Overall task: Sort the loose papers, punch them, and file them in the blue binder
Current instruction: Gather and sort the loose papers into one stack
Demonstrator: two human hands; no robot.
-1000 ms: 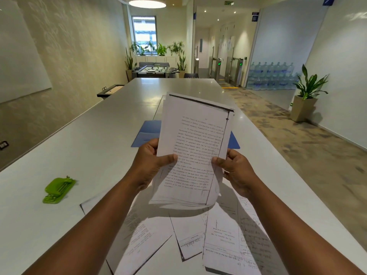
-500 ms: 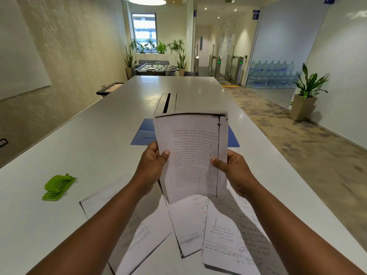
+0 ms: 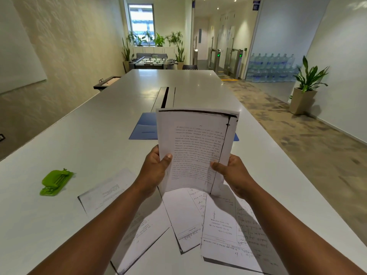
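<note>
Both hands hold 1 stack of printed sheets (image 3: 195, 147) upright above the white table (image 3: 83, 139), its typed face toward the camera. The left hand (image 3: 154, 171) grips the stack's left edge: its thumb (image 3: 165, 160) lies across the front of the top page, and the other fingers are curled behind the paper, out of sight. The right hand (image 3: 235, 172) pinches the lower right edge the same way, thumb (image 3: 216, 166) on the front and the remaining fingers hidden behind. The bottom edge of the stack bows forward between the 2 thumbs.

Just beyond the fingertips, partly hidden behind the raised stack, the blue binder (image 3: 146, 129) lies flat on the table, with a dark cable slot (image 3: 164, 97) in the tabletop farther out. Below the wrists, loose papers (image 3: 224, 229) lie fanned and overlapping on the table, nearer the camera than the held stack; 1 sheet (image 3: 105, 190) sticks out to the left of the left forearm. Well to the left of the left hand sits a green hole punch (image 3: 55, 182), apart from all the papers.

Beyond the table's far end stand a foosball table (image 3: 153, 62) and potted plants (image 3: 158, 39) under a window. To the right of the right hand, across the floor, a potted plant (image 3: 305, 84) stands by the wall, with stacked water bottles (image 3: 272, 66) behind glass.
</note>
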